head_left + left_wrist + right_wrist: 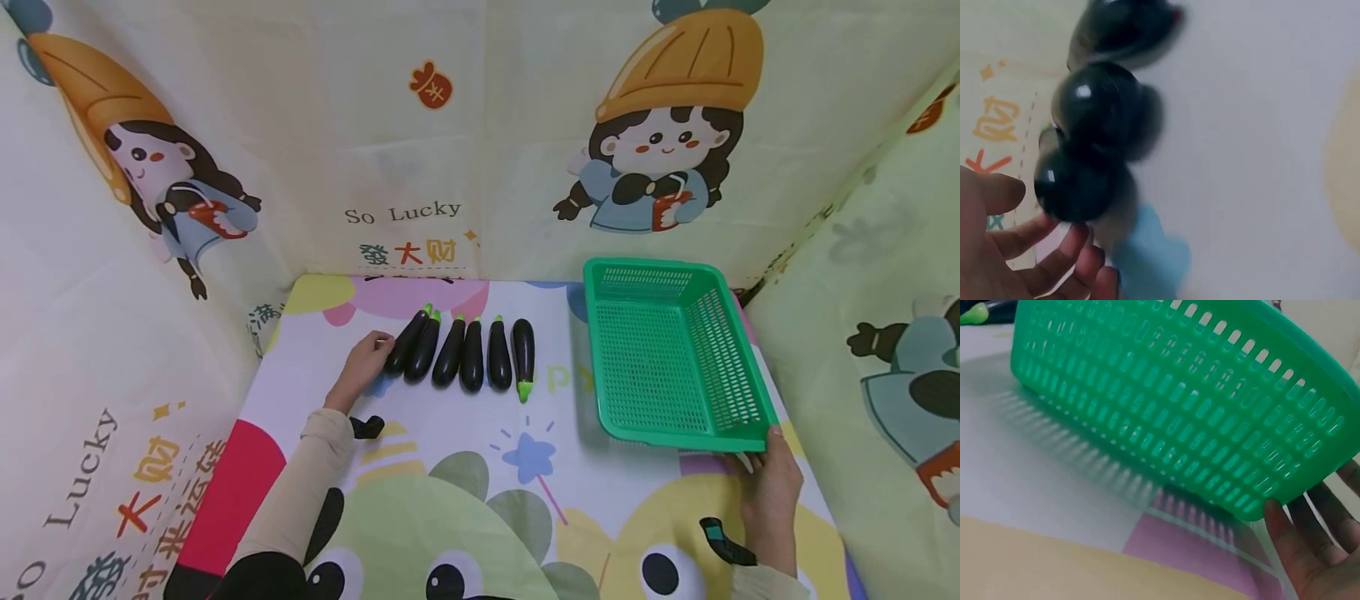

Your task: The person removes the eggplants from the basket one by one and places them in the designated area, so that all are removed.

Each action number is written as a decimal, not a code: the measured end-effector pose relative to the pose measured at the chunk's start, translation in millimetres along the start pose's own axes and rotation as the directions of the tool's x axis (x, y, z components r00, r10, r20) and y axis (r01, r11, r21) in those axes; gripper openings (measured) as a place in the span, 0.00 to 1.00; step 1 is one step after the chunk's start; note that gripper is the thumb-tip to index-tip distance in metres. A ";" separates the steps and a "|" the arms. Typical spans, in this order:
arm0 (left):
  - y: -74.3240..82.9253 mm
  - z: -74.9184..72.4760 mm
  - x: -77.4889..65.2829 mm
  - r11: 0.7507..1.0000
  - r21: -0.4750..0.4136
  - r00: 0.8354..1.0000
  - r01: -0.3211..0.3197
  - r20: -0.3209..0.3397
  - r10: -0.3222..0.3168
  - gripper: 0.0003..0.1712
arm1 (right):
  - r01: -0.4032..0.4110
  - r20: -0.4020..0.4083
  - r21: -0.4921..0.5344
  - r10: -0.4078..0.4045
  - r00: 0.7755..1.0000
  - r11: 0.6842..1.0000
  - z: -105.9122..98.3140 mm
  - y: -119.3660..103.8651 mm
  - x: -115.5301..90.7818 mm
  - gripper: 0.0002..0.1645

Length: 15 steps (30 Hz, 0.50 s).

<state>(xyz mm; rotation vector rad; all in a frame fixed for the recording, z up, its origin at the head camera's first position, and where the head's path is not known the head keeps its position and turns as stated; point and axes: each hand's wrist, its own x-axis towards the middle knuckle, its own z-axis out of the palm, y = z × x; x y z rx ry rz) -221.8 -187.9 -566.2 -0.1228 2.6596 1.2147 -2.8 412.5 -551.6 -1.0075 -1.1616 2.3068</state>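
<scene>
Several dark purple eggplants (472,357) lie side by side in a row on the table. Most have their green stems toward the back; the rightmost eggplant (523,354) has its stem toward the front. My left hand (363,367) touches the left side of the leftmost eggplant (406,343), its fingers loosely bent. In the left wrist view the fingertips are by the rounded end of an eggplant (1075,184), thumb apart. To the right is a green plastic basket (648,358) with slotted walls and nothing in it. My right hand (772,492) grips its near right corner.
A cartoon-printed cloth (465,533) covers the table. Cream printed fabric (300,167) hangs as walls at the back, left and right. The basket stands close to the right wall.
</scene>
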 end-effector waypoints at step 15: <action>-32.4 -41.3 -54.3 0.941 0.235 0.969 -0.245 0.055 0.239 0.22 | 0.059 0.136 -0.219 -0.029 0.990 0.974 -16.1 -6.2 8.2 0.17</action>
